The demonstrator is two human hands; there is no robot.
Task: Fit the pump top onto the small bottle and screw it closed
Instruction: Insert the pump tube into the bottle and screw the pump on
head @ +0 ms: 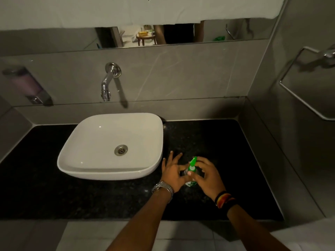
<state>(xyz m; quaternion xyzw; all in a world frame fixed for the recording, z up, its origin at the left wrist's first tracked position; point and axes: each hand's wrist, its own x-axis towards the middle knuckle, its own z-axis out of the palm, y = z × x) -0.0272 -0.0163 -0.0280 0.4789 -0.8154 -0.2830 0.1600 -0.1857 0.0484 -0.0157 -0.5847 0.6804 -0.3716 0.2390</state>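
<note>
Both hands meet over the dark speckled counter [226, 142], just right of the white basin [87, 153]. Between them stands a small bottle [190, 183], mostly hidden by the fingers; only a patch of its green and white label shows low down, and whether its base touches the counter cannot be told. The green pump top [192, 163] sits at the bottle's neck, its nozzle pointing up and away from the person, tilted slightly to the right.

The left hand [173, 175] comes in from the left with a metal watch [162, 188] on the wrist. Its thumb and one finger close toward the bottle's neck, while the other fingers are spread apart and point up and away, free of the bottle. Whether this hand truly grips the bottle is not clear. The right hand [208, 175] curls around the bottle from the right, fingers wrapped on its body and just beneath the green collar, clamped on it. Dark bands with orange and yellow stripes [224, 199] circle that wrist.

A chrome tap [107, 84] juts from the grey tiled wall above the basin, whose drain [121, 150] lies near its middle. A soap dispenser [27, 84] hangs on the wall at far left, blurred. A metal towel rail [304, 104] runs along the right wall.
</note>
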